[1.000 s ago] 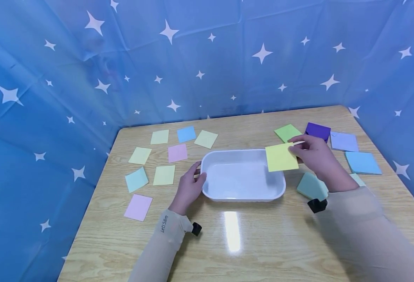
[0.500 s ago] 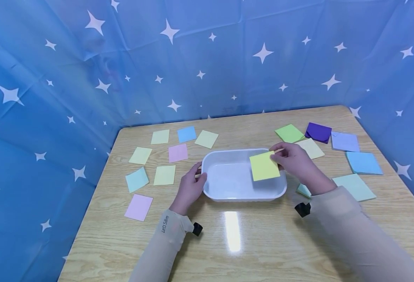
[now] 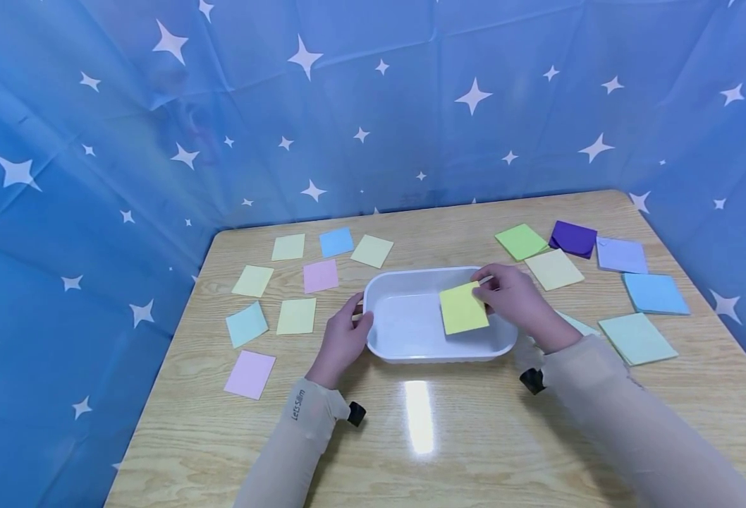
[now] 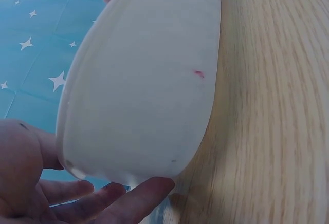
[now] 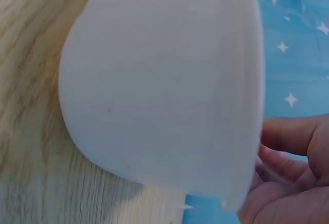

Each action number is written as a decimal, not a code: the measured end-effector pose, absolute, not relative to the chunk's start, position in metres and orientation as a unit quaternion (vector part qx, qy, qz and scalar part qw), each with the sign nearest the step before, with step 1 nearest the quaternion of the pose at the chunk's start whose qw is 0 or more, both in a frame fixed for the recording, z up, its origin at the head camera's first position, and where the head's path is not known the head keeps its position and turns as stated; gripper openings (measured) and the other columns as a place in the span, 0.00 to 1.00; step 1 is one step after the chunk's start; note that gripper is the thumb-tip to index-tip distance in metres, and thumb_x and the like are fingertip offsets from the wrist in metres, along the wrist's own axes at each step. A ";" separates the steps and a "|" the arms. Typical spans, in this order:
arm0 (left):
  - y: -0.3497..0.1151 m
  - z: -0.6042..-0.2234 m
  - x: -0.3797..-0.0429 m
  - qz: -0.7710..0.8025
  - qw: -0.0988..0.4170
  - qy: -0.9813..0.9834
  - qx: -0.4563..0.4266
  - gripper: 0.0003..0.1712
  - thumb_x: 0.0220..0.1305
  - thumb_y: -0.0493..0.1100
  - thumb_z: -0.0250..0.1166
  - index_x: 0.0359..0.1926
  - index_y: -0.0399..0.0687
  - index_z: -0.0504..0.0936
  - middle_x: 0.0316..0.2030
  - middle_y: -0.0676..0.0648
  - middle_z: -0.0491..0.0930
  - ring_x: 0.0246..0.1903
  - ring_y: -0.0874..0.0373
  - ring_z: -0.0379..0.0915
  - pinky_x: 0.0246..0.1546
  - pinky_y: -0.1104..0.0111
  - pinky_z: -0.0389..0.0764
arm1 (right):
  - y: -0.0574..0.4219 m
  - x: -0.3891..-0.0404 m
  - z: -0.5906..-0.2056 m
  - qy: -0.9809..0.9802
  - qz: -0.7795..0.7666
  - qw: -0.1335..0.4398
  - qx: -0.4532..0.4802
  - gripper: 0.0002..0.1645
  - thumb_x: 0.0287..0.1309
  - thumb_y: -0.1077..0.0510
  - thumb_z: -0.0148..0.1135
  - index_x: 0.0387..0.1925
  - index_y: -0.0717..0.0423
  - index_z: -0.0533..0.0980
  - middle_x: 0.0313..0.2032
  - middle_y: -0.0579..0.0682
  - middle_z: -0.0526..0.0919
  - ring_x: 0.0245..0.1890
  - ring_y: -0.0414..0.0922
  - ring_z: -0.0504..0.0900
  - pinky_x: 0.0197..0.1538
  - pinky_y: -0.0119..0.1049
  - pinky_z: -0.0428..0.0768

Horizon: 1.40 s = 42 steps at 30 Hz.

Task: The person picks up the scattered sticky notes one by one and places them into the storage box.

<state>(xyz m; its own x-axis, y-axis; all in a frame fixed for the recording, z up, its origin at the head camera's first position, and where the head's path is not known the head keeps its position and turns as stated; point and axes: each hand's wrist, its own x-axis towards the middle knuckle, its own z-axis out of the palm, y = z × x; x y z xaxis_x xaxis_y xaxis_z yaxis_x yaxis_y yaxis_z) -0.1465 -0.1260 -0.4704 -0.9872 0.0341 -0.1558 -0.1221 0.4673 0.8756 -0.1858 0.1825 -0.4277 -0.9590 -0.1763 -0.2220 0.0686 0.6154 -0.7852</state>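
Note:
A white plastic tray (image 3: 405, 310), oblong with rounded corners, stands mid-table. My left hand (image 3: 341, 340) grips its left end, thumb at the rim; the left wrist view has the fingers (image 4: 139, 198) against the outer wall. Over the tray's right half, a yellow sticky note (image 3: 463, 308) hangs tilted, pinched at its upper right corner by my right hand (image 3: 515, 302). In the right wrist view the tray's outer wall (image 5: 159, 90) covers the note, and only part of the right hand (image 5: 290, 167) shows past the rim.
Single notes lie spread at left, including a pink note (image 3: 320, 276) and a teal note (image 3: 247, 324). At right lie a green pad (image 3: 522, 241), a cream pad (image 3: 554, 269), a purple pad (image 3: 573, 238) and several bluish ones. A starry blue curtain (image 3: 373, 99) hangs behind the table.
My right hand has carried the yellow note leftward and lower, from the tray's right rim to over its inside, uncovering the cream pad. The left hand keeps its place on the tray.

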 end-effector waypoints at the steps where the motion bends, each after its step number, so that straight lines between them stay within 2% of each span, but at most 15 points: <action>1: -0.126 -0.470 -0.146 0.517 0.076 0.852 -0.024 0.29 0.78 0.46 0.55 0.76 0.50 0.66 0.62 0.39 0.79 0.56 0.44 0.82 0.48 0.60 0.89 | 0.182 -0.186 -0.429 0.891 -0.430 0.139 -0.034 0.17 0.72 0.62 0.56 0.58 0.65 0.75 0.43 0.62 0.83 0.35 0.47 0.85 0.38 0.37 0.89; 6: -0.126 -0.470 -0.145 0.524 0.075 0.848 -0.013 0.29 0.78 0.45 0.55 0.76 0.49 0.66 0.61 0.38 0.79 0.55 0.44 0.82 0.47 0.61 0.89 | 0.176 -0.187 -0.429 0.908 -0.392 0.139 -0.041 0.16 0.72 0.62 0.56 0.56 0.66 0.76 0.45 0.65 0.83 0.39 0.51 0.84 0.36 0.36 0.87; 11: -0.126 -0.469 -0.145 0.521 0.073 0.850 -0.013 0.29 0.78 0.45 0.55 0.76 0.48 0.66 0.61 0.38 0.79 0.55 0.44 0.83 0.45 0.62 0.90 | 0.170 -0.187 -0.426 0.928 -0.337 0.151 -0.040 0.18 0.72 0.64 0.55 0.58 0.68 0.75 0.48 0.68 0.83 0.43 0.55 0.84 0.37 0.38 0.86; 19: -0.126 -0.470 -0.144 0.519 0.075 0.851 -0.011 0.29 0.78 0.45 0.55 0.76 0.48 0.66 0.62 0.37 0.79 0.56 0.43 0.82 0.48 0.59 0.89 | 0.164 -0.186 -0.428 0.949 -0.279 0.141 -0.049 0.21 0.69 0.66 0.54 0.60 0.70 0.73 0.43 0.66 0.84 0.37 0.51 0.82 0.34 0.37 0.82; 21: -0.127 -0.470 -0.145 0.519 0.074 0.852 -0.011 0.29 0.78 0.46 0.55 0.76 0.48 0.66 0.62 0.37 0.79 0.56 0.43 0.82 0.49 0.59 0.89 | 0.163 -0.186 -0.428 0.950 -0.276 0.141 -0.049 0.22 0.68 0.67 0.54 0.60 0.71 0.73 0.43 0.66 0.84 0.37 0.52 0.81 0.36 0.39 0.82; 27: -0.127 -0.470 -0.146 0.518 0.071 0.852 -0.013 0.29 0.78 0.46 0.55 0.76 0.50 0.66 0.61 0.38 0.79 0.55 0.43 0.83 0.47 0.59 0.89 | 0.156 -0.186 -0.429 0.953 -0.255 0.151 -0.065 0.27 0.62 0.72 0.50 0.63 0.74 0.69 0.56 0.71 0.78 0.46 0.56 0.80 0.50 0.51 0.84; 30: -0.127 -0.470 -0.146 0.518 0.073 0.852 -0.014 0.29 0.78 0.46 0.55 0.76 0.50 0.66 0.61 0.38 0.79 0.54 0.44 0.83 0.46 0.60 0.90 | 0.152 -0.186 -0.431 0.958 -0.236 0.131 -0.095 0.22 0.58 0.75 0.47 0.54 0.75 0.73 0.48 0.70 0.79 0.41 0.56 0.79 0.49 0.53 0.84; 33: -0.127 -0.471 -0.145 0.516 0.074 0.853 -0.015 0.29 0.78 0.46 0.55 0.76 0.50 0.65 0.62 0.38 0.79 0.54 0.44 0.83 0.46 0.60 0.90 | 0.149 -0.184 -0.434 0.966 -0.200 0.104 -0.124 0.16 0.59 0.76 0.46 0.47 0.74 0.73 0.39 0.67 0.78 0.37 0.56 0.77 0.50 0.55 0.84; 37: -0.127 -0.472 -0.145 0.514 0.074 0.855 -0.017 0.29 0.78 0.47 0.55 0.76 0.50 0.66 0.62 0.39 0.79 0.54 0.44 0.82 0.47 0.60 0.89 | 0.147 -0.184 -0.441 0.974 -0.160 0.096 -0.130 0.14 0.64 0.74 0.46 0.47 0.74 0.73 0.33 0.64 0.78 0.31 0.53 0.77 0.45 0.53 0.86; 40: -0.127 -0.472 -0.146 0.511 0.075 0.856 -0.020 0.29 0.78 0.47 0.55 0.76 0.51 0.66 0.62 0.39 0.79 0.55 0.45 0.82 0.48 0.59 0.89 | 0.146 -0.183 -0.444 0.976 -0.150 0.088 -0.128 0.11 0.64 0.73 0.47 0.44 0.72 0.74 0.28 0.60 0.77 0.27 0.52 0.77 0.36 0.49 0.85; 42: -0.127 -0.472 -0.146 0.511 0.076 0.856 -0.022 0.29 0.78 0.47 0.55 0.76 0.52 0.66 0.62 0.39 0.78 0.55 0.45 0.82 0.48 0.59 0.89 | 0.146 -0.182 -0.445 0.977 -0.151 0.077 -0.131 0.09 0.64 0.72 0.47 0.42 0.71 0.73 0.26 0.59 0.76 0.26 0.52 0.76 0.34 0.49 0.85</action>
